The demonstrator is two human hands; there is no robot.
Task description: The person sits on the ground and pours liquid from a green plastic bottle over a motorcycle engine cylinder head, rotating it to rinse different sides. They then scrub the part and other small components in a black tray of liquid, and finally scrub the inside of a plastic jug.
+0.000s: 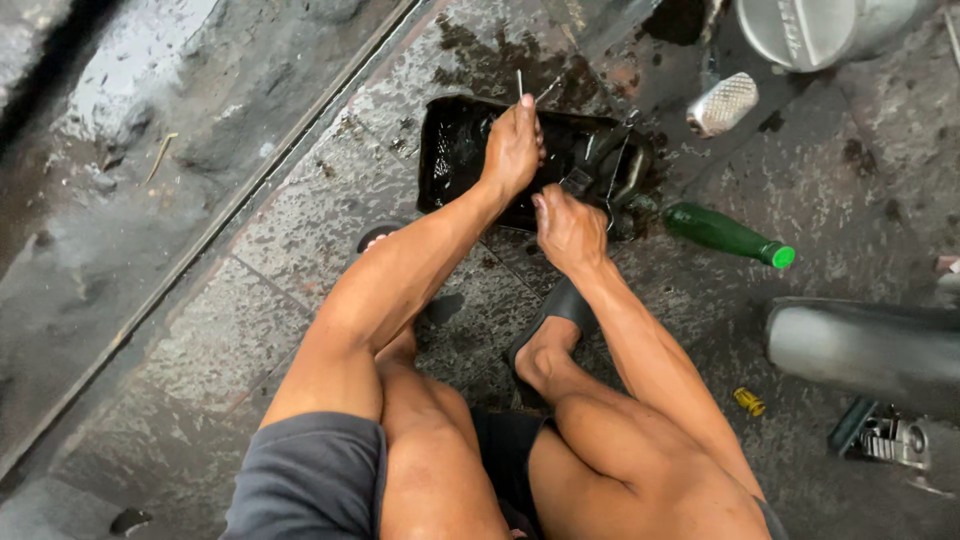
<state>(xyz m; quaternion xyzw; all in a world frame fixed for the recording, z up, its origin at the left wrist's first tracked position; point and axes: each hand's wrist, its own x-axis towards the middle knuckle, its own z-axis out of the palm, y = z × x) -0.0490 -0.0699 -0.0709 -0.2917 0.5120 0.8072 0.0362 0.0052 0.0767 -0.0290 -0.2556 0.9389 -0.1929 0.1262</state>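
A black oily tray [450,150] lies on the wet stone floor in front of me. My left hand [512,150] is over the tray, its fingers pinched on a thin metal rod [520,84] that points away from me. My right hand [568,230] is closed on a dark greasy metal part [612,170] at the tray's right end. What exactly the part is cannot be made out. I squat with my knees apart, one foot in a black sandal [560,310] just below the tray.
A green glass bottle [725,234] lies on its side right of the tray. A textured metal footpeg [722,104] and a silver engine cover [820,30] are at the top right. A grey exhaust pipe [865,345] and a small yellow piece [749,401] lie at the right. A gutter edge [200,240] runs diagonally at the left.
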